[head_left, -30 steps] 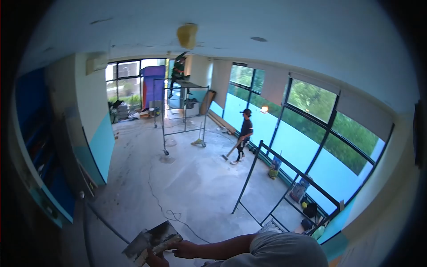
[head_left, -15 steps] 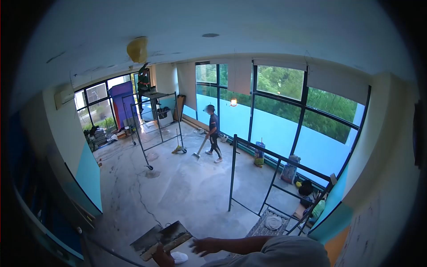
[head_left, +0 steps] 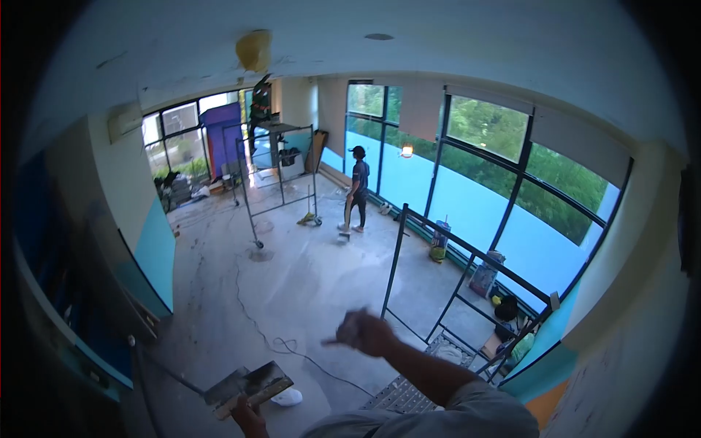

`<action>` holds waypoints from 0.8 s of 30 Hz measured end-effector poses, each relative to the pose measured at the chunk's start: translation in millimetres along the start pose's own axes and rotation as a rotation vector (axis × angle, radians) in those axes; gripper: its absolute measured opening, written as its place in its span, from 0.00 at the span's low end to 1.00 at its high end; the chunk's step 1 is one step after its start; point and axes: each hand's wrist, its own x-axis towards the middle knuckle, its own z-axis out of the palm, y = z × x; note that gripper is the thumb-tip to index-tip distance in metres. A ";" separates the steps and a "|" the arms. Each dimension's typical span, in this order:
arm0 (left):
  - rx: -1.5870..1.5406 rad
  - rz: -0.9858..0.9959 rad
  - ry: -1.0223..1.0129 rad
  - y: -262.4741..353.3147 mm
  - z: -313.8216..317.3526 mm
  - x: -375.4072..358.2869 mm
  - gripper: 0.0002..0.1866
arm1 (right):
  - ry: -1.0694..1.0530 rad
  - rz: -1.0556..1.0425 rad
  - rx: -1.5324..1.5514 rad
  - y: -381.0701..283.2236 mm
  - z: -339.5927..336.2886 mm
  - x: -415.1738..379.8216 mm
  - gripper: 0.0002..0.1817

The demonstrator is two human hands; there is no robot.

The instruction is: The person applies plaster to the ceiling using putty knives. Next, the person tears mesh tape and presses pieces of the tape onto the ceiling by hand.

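Note:
My left hand [head_left: 250,417] is closed on wide putty knives [head_left: 266,381], broad flat blades that overlap and carry dark and pale smears. Beyond the blades' right edge shows a white rounded thing [head_left: 287,397]. My right hand [head_left: 363,333] is raised in front of me, a little blurred, with one finger stretched to the left and the others bent. Nothing shows in it. Behind that hand lies the pale floor, with a dark cable [head_left: 314,359] running across it.
A perforated scaffold plank [head_left: 398,396] lies at lower right beside a metal scaffold frame [head_left: 475,252]. Farther off, one person [head_left: 359,190] stands with a long-handled floor tool [head_left: 344,235]. Another person [head_left: 259,106] is up by a wheeled scaffold [head_left: 281,208]. Bags [head_left: 485,274] line the windows.
My right hand has risen away from the blades and moved right. The blades have shifted slightly left. The standing person has changed stance, and the whole view has turned left and down.

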 end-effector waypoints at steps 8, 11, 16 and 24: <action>-0.605 -0.556 0.275 -15.8 -26.1 -21.5 0.20 | -1.055 -0.576 -0.001 -134.6 237.9 63.4 0.21; -0.870 -0.651 0.462 13.8 -42.6 -29.2 0.22 | -1.231 -0.593 0.086 -115.2 265.1 80.2 0.21; -1.078 -0.642 0.798 42.6 -81.8 -64.3 0.23 | -1.446 -0.608 0.307 -85.5 301.3 101.1 0.21; -1.063 -0.531 1.212 54.5 -139.8 -175.2 0.19 | -1.632 -0.678 0.624 -63.4 352.2 94.7 0.23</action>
